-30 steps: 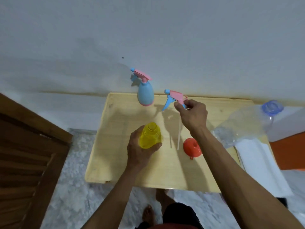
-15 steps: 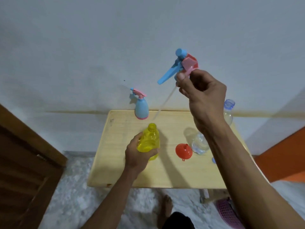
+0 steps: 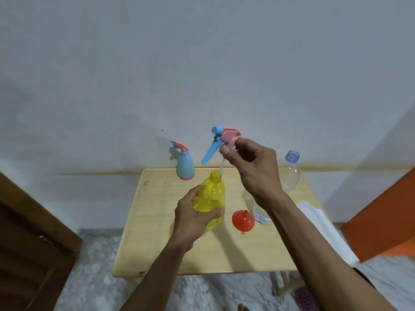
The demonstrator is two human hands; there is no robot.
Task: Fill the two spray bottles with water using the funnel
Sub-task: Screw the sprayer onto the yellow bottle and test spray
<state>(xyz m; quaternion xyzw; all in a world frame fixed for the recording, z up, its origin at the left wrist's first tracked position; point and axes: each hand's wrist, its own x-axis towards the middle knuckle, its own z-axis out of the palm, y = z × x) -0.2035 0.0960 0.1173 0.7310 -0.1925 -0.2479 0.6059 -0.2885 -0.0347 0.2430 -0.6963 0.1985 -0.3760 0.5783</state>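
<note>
My left hand (image 3: 193, 218) grips a yellow see-through spray bottle (image 3: 212, 198) that stands on the wooden table (image 3: 157, 243) with its neck uncapped. My right hand (image 3: 249, 169) holds a pink and blue spray head (image 3: 224, 138) above it. The head's thin clear tube (image 3: 221, 168) reaches down to the rim of the yellow bottle's mouth. A blue spray bottle (image 3: 185, 166) with its own pink head stands at the table's far edge by the wall. A red funnel (image 3: 243, 218) lies mouth-down on the table, right of the yellow bottle.
A clear water bottle (image 3: 289, 173) with an uncapped blue neck stands at the table's right side, partly behind my right arm. White cloth or paper (image 3: 314, 218) lies off the right edge. A dark wooden door (image 3: 27, 243) is at left and an orange surface (image 3: 381, 221) at right.
My right hand has brought the spray head down from high above the table until its tube tip meets the yellow bottle's mouth. The left hand still holds the bottle in place.
</note>
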